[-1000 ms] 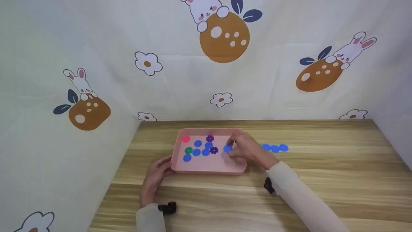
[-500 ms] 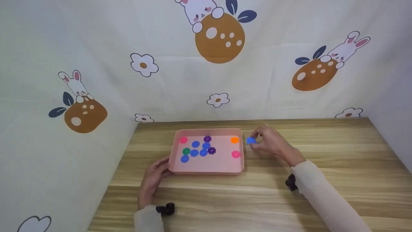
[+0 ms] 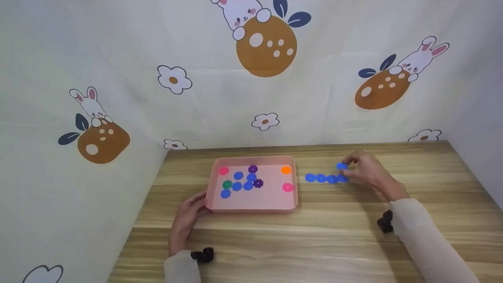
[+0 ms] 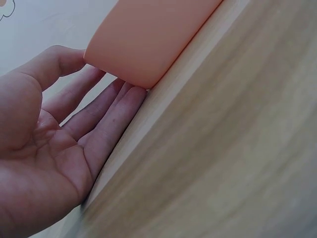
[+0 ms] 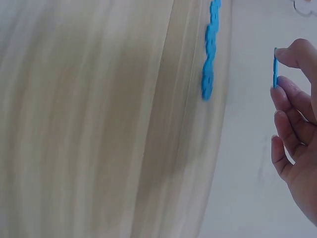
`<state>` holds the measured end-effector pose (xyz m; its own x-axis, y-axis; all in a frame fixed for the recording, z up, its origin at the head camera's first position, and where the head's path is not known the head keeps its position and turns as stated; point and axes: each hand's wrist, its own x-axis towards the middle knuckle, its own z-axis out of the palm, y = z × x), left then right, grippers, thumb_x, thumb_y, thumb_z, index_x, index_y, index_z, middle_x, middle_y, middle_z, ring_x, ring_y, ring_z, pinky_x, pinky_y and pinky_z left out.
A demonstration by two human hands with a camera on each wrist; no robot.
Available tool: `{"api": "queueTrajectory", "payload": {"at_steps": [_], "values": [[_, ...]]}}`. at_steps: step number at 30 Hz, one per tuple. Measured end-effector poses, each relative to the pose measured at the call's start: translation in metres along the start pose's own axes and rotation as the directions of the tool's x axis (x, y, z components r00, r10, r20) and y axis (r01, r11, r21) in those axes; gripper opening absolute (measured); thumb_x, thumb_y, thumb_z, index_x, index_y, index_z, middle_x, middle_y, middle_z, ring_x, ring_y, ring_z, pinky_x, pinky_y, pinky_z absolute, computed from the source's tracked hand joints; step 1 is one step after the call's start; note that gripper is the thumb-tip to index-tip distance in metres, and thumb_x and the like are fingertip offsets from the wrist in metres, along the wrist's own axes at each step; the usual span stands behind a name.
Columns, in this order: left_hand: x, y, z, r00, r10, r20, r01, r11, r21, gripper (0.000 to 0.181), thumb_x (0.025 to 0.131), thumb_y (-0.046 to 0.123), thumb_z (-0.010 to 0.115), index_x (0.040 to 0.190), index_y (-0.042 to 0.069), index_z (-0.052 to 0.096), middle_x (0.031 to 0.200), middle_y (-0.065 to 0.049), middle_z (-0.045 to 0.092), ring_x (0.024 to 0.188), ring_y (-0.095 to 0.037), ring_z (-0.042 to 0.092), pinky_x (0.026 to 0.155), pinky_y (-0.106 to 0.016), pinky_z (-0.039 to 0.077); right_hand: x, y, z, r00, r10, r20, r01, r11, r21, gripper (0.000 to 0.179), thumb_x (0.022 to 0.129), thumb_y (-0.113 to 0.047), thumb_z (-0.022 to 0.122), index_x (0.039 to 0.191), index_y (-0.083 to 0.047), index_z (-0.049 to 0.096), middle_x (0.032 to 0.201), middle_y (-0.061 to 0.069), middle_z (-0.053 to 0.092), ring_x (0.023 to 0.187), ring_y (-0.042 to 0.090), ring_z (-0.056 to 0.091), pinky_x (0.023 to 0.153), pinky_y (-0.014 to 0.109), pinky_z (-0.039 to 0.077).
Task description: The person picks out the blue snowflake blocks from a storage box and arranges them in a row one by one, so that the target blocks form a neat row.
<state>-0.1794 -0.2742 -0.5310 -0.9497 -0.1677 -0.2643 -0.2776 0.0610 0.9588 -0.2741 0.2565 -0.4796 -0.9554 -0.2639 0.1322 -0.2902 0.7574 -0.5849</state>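
My right hand (image 3: 367,169) pinches a blue flower-shaped plastic disc (image 3: 341,166) between thumb and fingertips. In the right wrist view this blue disc (image 5: 275,68) is edge-on, raised off the table. Just below it in the head view lies a row of several blue discs (image 3: 321,178) linked in a line, its right end partly behind my fingers. My left hand (image 3: 188,218) is at the near left corner of a pink tray (image 3: 251,210). The left wrist view has its thumb tip at the rim and fairly straight fingers (image 4: 111,116) against the outer wall.
Inside the tray lie several blue discs (image 3: 238,175), two purple discs (image 3: 258,183), a green disc (image 3: 227,184), pink discs (image 3: 287,187) and an orange disc (image 3: 286,170). A patterned curtain (image 3: 212,106) rises behind the wooden table (image 3: 298,243).
My right hand has carried the blue disc out of the tray and rightward to the right end of the blue row. My left hand has stayed at the tray corner.
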Motion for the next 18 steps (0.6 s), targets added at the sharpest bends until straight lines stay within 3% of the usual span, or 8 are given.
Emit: {"api": "queueTrajectory", "payload": {"at_steps": [4, 8, 11, 18], "values": [[0.0, 0.0, 0.0, 1.0, 0.001, -0.001, -0.001, 1.0, -0.008, 0.037, 0.099, 0.019, 0.062, 0.136, 0.012, 0.063, 0.142, -0.015, 0.06, 0.115, -0.025, 0.069, 0.097, -0.035, 0.059, -0.007, 0.015, -0.005, 0.996, 0.071, 0.047, -0.071, 0.997, -0.006, 0.03, 0.083, -0.02, 0.079, 0.103, 0.0, 0.073, 0.102, 0.017, 0.07, 0.1, 0.033, 0.059, 0.086, 0.044, 0.052], [-0.001, 0.0, -0.001, 1.0, -0.003, -0.004, 0.003, 1.0, -0.004, 0.036, 0.099, 0.02, 0.062, 0.135, 0.014, 0.063, 0.143, -0.012, 0.06, 0.117, -0.024, 0.067, 0.1, -0.035, 0.058, -0.011, 0.026, -0.006, 0.989, 0.101, 0.108, -0.097, 0.994, -0.043, 0.032, 0.083, -0.022, 0.078, 0.104, 0.001, 0.073, 0.106, 0.018, 0.069, 0.101, 0.032, 0.058, 0.089, 0.047, 0.051], [-0.001, -0.001, -0.001, 1.0, -0.003, -0.001, 0.003, 1.0, 0.006, 0.037, 0.1, 0.022, 0.061, 0.136, 0.015, 0.062, 0.144, -0.012, 0.058, 0.12, -0.025, 0.066, 0.102, -0.036, 0.056, -0.013, 0.034, -0.007, 0.986, 0.1, 0.134, -0.093, 0.994, -0.058, 0.032, 0.083, -0.022, 0.078, 0.103, 0.003, 0.073, 0.105, 0.02, 0.071, 0.099, 0.032, 0.06, 0.091, 0.052, 0.052], [0.0, 0.0, 0.002, 1.0, 0.025, 0.002, -0.025, 0.999, -0.045, 0.038, 0.099, 0.015, 0.062, 0.137, 0.008, 0.061, 0.141, -0.018, 0.06, 0.111, -0.024, 0.07, 0.094, -0.034, 0.06, -0.017, 0.043, -0.006, 0.979, 0.105, 0.175, -0.099, 0.994, -0.041, 0.032, 0.084, -0.021, 0.078, 0.104, 0.004, 0.073, 0.1, 0.017, 0.074, 0.09, 0.024, 0.066, 0.083, 0.042, 0.058]]}}
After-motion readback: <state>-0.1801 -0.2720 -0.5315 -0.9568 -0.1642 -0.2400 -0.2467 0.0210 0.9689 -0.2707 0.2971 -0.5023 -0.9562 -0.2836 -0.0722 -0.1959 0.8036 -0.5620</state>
